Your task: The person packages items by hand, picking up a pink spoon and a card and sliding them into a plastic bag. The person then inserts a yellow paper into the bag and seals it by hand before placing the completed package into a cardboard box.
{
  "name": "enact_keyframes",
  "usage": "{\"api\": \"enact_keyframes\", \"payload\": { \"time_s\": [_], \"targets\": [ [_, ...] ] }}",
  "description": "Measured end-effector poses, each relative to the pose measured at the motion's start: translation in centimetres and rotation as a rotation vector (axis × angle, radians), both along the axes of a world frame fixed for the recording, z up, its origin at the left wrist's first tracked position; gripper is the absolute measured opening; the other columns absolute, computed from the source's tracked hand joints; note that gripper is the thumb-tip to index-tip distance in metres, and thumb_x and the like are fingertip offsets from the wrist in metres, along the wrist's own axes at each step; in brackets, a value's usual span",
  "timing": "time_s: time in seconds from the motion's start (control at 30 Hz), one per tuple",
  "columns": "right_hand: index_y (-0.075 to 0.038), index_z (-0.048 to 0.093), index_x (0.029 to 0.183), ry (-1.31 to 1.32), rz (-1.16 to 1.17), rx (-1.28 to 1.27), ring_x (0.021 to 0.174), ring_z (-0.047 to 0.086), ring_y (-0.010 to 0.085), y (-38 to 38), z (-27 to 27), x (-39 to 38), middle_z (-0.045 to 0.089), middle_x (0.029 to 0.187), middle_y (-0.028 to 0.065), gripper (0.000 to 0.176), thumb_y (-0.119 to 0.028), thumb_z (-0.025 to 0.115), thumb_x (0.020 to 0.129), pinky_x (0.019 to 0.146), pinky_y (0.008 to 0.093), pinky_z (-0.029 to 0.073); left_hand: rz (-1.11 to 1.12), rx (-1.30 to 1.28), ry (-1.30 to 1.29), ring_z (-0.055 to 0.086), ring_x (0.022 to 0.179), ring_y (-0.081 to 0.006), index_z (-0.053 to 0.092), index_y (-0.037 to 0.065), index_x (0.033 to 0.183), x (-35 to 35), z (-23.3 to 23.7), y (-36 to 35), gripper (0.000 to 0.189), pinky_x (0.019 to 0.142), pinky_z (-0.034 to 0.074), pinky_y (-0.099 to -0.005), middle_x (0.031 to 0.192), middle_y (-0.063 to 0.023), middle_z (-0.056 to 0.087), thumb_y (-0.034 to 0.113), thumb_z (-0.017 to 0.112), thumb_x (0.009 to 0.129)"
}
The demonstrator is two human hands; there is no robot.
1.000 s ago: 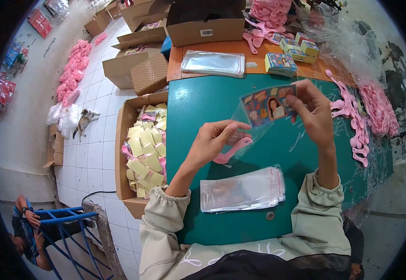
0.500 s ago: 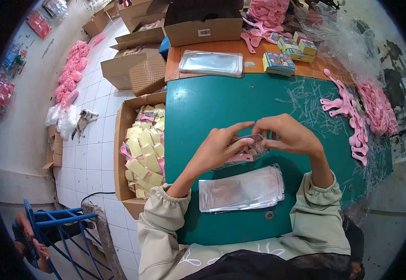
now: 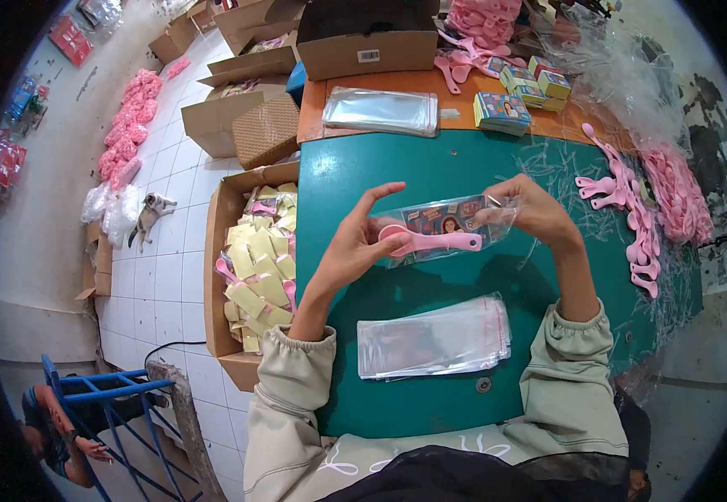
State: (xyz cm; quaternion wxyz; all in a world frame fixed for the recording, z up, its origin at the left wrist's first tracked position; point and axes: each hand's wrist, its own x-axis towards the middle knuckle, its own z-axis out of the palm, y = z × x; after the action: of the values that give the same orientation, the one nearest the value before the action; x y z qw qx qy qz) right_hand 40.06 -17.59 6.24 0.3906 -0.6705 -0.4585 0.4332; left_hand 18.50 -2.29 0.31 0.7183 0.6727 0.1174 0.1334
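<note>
On my feed both hands are raised above the green surface (image 3: 380,176), and I place everything from the stack of empty bags (image 3: 435,339) that lies close to the body.

The clear bag (image 3: 464,219) is in the air just beyond that stack, stretched level between the two hands. Inside it a pink spoon (image 3: 430,241) lies lengthwise, with a printed card (image 3: 450,221) behind it.

The left hand (image 3: 351,247) has its grip closed on the bag at the spoon's bowl end. The thumb presses the film there, while the forefinger sticks out straight and free. The right hand (image 3: 539,213) has its grip pinched shut on the opposite end, at the tip of the handle. I cannot tell which end of the bag is the open one.

As I judge it, the hold goes well if both pinches sit on the film rather than on the card, so the picture stays flat and uncreased. The bag should be level so the spoon does not slide toward either end. Light tension between the hands should smooth the film without tearing it. The handle should sit centred over the card.

To the left of the stack, off the surface edge, a cardboard box (image 3: 215,251) holds yellow packs. Well to the right of the stack and beyond it lie loose pink spoons (image 3: 641,238).
</note>
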Motion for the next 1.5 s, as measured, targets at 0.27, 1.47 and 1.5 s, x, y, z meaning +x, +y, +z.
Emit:
{"api": "enact_keyframes", "payload": {
  "time_s": [0.27,1.47,1.5],
  "targets": [
    [-0.003,0.059,0.070,0.116,-0.062,0.167,0.061,0.048,0.0049,0.5,-1.9,-0.5,0.053,0.063,-0.0025,0.018,-0.014,0.073,0.073,0.053,0.0211,0.037,-0.019,-0.165,-0.071,0.057,0.083,-0.0089,0.027,0.009,0.138,0.0,-0.1,-0.5,0.058,0.076,0.049,-0.0252,0.086,-0.0047,0.062,0.011,0.057,0.088],
    [-0.004,0.057,0.092,-0.512,0.274,0.225,0.093,0.052,0.0319,0.7,-4.7,-5.6,0.053,0.095,0.0150,0.022,-0.013,0.066,0.074,0.078,0.0391,0.044,0.019,-0.432,0.284,0.062,0.096,-0.0276,-0.005,0.017,0.143,-1.2,-1.7,-3.5,0.064,0.079,0.053,-0.0374,0.105,-0.0208,0.059,0.016,0.039,0.097],
    [-0.005,0.055,0.088,-0.513,0.288,0.269,0.090,0.053,0.0308,0.7,-4.8,-6.3,0.052,0.092,0.0134,0.021,-0.013,0.067,0.072,0.077,0.0394,0.044,0.034,-0.450,0.297,0.062,0.096,-0.0279,-0.002,0.018,0.143,-1.3,-1.6,-3.5,0.062,0.080,0.053,-0.0385,0.103,-0.0201,0.060,0.017,0.039,0.097]
  ]
}}
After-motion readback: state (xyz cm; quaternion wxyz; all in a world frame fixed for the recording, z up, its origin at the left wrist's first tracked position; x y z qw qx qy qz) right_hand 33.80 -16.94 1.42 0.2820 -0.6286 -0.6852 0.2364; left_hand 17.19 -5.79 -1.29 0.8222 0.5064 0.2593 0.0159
